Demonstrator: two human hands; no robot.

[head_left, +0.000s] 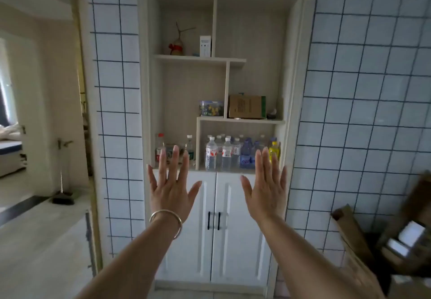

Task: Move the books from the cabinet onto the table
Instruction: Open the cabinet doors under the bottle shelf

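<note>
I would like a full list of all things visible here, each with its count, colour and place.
cabinet doors: two, white with black handles, shut, below the open shelves.
water bottles: many, count unclear, clear with white caps, lowest shelf, right compartment.
yellow bottle: one, far right of that group.
cardboard box: one, brown with a green edge, middle shelf on the right.
clear container: one, small mixed contents, left of that box.
white box: one, top shelf.
vase: one, beige with a red bow and twigs, top shelf.
books: none visible.
bracelet: one, gold, left wrist.
left hand: open, fingers spread.
right hand: open, holding nothing.
</note>
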